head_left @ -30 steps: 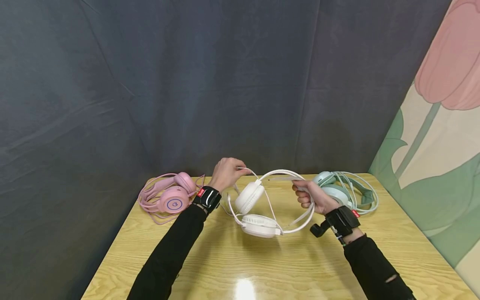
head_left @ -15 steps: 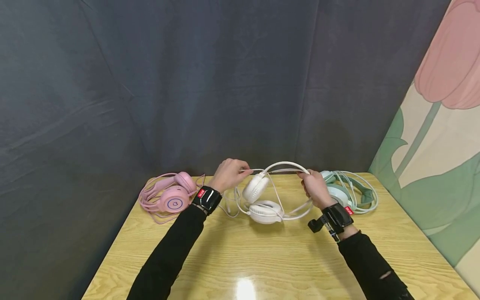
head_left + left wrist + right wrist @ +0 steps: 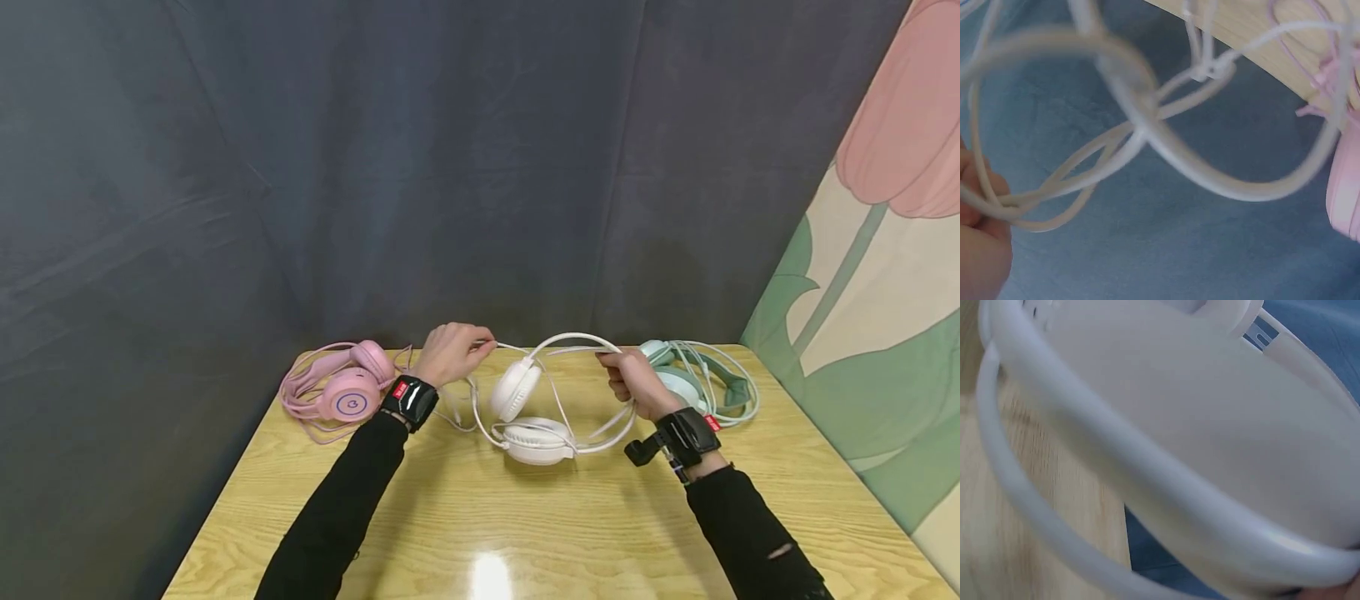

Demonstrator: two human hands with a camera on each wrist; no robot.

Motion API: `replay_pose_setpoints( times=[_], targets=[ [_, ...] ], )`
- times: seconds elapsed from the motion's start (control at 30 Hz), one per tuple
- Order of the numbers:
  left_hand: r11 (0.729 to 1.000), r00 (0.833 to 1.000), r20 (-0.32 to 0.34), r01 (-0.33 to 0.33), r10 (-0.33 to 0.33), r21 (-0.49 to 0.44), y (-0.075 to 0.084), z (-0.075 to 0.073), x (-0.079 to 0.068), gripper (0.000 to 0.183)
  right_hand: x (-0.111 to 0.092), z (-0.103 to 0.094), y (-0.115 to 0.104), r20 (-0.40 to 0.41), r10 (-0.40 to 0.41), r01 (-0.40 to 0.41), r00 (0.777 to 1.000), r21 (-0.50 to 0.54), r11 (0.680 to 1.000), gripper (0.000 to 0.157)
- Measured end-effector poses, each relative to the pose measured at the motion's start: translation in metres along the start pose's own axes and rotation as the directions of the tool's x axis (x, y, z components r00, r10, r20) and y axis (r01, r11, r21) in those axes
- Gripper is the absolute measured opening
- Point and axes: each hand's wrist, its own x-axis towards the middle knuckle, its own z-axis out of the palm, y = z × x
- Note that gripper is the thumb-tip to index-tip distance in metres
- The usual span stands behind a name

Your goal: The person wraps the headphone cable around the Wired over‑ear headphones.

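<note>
White headphones (image 3: pixel 534 442) hang low over the middle of the table, ear cups toward the left and headband (image 3: pixel 1147 462) toward the right. My right hand (image 3: pixel 637 382) grips the headband at its top. With thumb and fingertips my left hand (image 3: pixel 452 352) pinches the white cable (image 3: pixel 512 347), which runs across to the upper ear cup (image 3: pixel 516 389). In the left wrist view, several loops of white cable (image 3: pixel 1254 190) cross in front of the camera, and the left hand (image 3: pixel 985 250) shows at the left edge.
Pink headphones (image 3: pixel 352 396) with a coiled pink cable lie at the table's left. Green headphones (image 3: pixel 678 385) with their cable lie at the right, partly behind my right hand. A dark curtain (image 3: pixel 450 167) stands right behind the wooden table (image 3: pixel 585 533); a flower-patterned wall (image 3: pixel 892 333) borders the right.
The white headphones have shifted slightly right and away from me, lower over the table. My right hand moved with them, and the cable to my left hand now stretches farther. The left hand stays nearly in place.
</note>
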Motion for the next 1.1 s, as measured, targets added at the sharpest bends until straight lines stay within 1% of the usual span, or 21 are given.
replay_pose_setpoints(
  times=[0.07,0.13,0.2,0.27,0.33,0.43,0.5,0.57,0.63,0.7,0.8,0.9,0.97,1.0,1.03,1.1],
  targets=[
    [1.000,1.000,0.000,-0.011,0.011,0.020,-0.001,0.000,-0.001,0.015,0.000,0.000,0.000,-0.012,-0.004,0.003,1.000,-0.027,1.000,0.028],
    [0.999,1.000,0.021,-0.015,0.014,0.033,0.000,-0.001,-0.002,0.014,0.000,0.002,-0.002,-0.044,-0.020,0.017,0.999,-0.080,0.997,0.023],
    [0.999,0.999,0.048,-0.019,0.018,0.029,0.002,-0.002,-0.001,0.014,0.000,0.005,-0.004,-0.105,-0.050,0.032,0.993,-0.162,0.986,0.017],
    [1.000,0.997,0.074,-0.020,0.019,0.016,0.006,-0.003,0.000,0.015,0.000,0.009,-0.008,-0.189,-0.090,0.037,0.978,-0.266,0.963,0.016],
    [1.000,0.996,0.088,-0.017,0.017,-0.003,0.009,-0.003,0.001,0.017,0.000,0.013,-0.010,-0.277,-0.143,0.032,0.950,-0.369,0.929,0.017],
    [0.998,0.994,0.106,0.014,-0.007,-0.065,0.017,-0.004,0.003,0.020,0.003,0.018,-0.011,-0.389,-0.214,0.014,0.896,-0.458,0.889,0.020],
    [0.993,0.994,0.101,0.044,-0.033,-0.108,0.023,-0.003,0.002,0.021,0.004,0.020,-0.008,-0.444,-0.248,0.011,0.861,-0.472,0.882,0.021],
    [0.987,0.994,0.096,0.066,-0.053,-0.146,0.031,-0.002,0.001,0.022,0.006,0.021,-0.006,-0.492,-0.259,-0.001,0.831,-0.468,0.884,0.024],
    [0.984,0.995,0.088,0.065,-0.051,-0.169,0.039,0.001,0.000,0.022,0.007,0.022,-0.003,-0.540,-0.259,-0.009,0.801,-0.444,0.896,0.026],
    [0.981,0.996,0.087,0.050,-0.034,-0.186,0.046,0.004,-0.001,0.023,0.008,0.024,-0.002,-0.582,-0.242,-0.016,0.776,-0.402,0.915,0.026],
    [0.983,0.997,0.081,0.010,0.005,-0.184,0.053,0.010,-0.003,0.024,0.012,0.025,0.000,-0.623,-0.201,-0.002,0.756,-0.310,0.951,0.028],
    [0.985,0.998,0.061,-0.013,0.024,-0.172,0.058,0.015,-0.008,0.024,0.016,0.025,0.003,-0.646,-0.137,0.035,0.751,-0.168,0.985,0.028],
    [0.985,0.998,0.052,-0.017,0.026,-0.171,0.059,0.019,-0.011,0.026,0.018,0.023,0.004,-0.660,-0.089,0.075,0.746,-0.050,0.996,0.025],
    [0.985,0.998,0.053,-0.015,0.025,-0.172,0.060,0.021,-0.013,0.026,0.019,0.022,0.005,-0.663,-0.062,0.098,0.746,0.018,0.995,0.022],
    [0.986,0.998,0.055,-0.016,0.025,-0.169,0.061,0.023,-0.015,0.025,0.020,0.021,0.006,-0.663,-0.035,0.128,0.748,0.092,0.988,0.018],
    [0.987,0.998,0.062,-0.014,0.024,-0.163,0.062,0.028,-0.020,0.025,0.022,0.018,0.006,-0.651,0.007,0.189,0.759,0.229,0.955,0.009]
  ],
)
